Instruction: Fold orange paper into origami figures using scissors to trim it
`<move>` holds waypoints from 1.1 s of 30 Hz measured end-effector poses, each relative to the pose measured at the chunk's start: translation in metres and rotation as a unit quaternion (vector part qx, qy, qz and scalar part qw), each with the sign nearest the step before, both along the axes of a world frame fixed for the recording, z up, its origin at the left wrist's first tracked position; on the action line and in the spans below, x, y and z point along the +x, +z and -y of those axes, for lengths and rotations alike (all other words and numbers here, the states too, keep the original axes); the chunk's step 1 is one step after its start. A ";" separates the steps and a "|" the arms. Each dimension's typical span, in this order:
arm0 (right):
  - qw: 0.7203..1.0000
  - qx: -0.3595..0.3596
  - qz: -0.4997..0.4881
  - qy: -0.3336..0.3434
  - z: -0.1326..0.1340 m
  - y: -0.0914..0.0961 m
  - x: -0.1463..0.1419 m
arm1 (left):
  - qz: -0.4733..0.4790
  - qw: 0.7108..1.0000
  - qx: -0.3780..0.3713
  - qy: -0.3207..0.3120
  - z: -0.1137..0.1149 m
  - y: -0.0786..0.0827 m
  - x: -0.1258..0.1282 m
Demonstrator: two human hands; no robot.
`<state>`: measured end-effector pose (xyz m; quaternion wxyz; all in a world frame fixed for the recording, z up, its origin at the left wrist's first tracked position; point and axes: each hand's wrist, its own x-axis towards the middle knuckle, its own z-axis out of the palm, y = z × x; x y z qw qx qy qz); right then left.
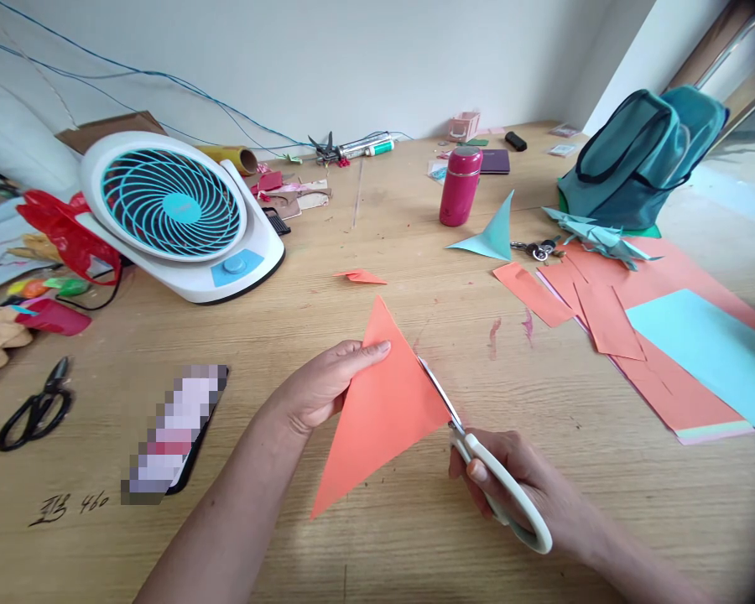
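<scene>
An orange sheet of paper in a triangle shape (390,411) is pinched in my left hand (333,382), thumb on top and the fingers hidden beneath. My right hand (509,470) grips white-handled scissors (509,491). Their blades lie along the right edge of the orange paper, close to its lower right corner. Beyond the triangle's tip, a small folded orange paper piece (360,277) rests on the table.
A fan (182,210), a phone (179,436) and black scissors (38,407) are on the left. At the right lie orange strips (610,319), a light blue sheet (710,352), folded blue paper (487,235) and a teal bag (635,159). A pink bottle (460,186) stands behind.
</scene>
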<state>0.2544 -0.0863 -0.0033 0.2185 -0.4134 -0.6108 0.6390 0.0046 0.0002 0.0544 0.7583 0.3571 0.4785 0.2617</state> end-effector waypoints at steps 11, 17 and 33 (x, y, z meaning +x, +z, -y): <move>1.000 0.015 0.005 -0.005 0.000 0.000 0.000 | -0.002 0.999 0.004 -0.035 0.004 0.000 0.006; 1.000 0.003 0.009 -0.011 0.000 0.001 -0.001 | 0.004 0.999 -0.003 -0.032 0.004 -0.001 0.007; 1.000 -0.016 0.002 -0.017 -0.001 0.001 -0.002 | 0.019 0.999 0.000 -0.033 0.006 -0.002 0.008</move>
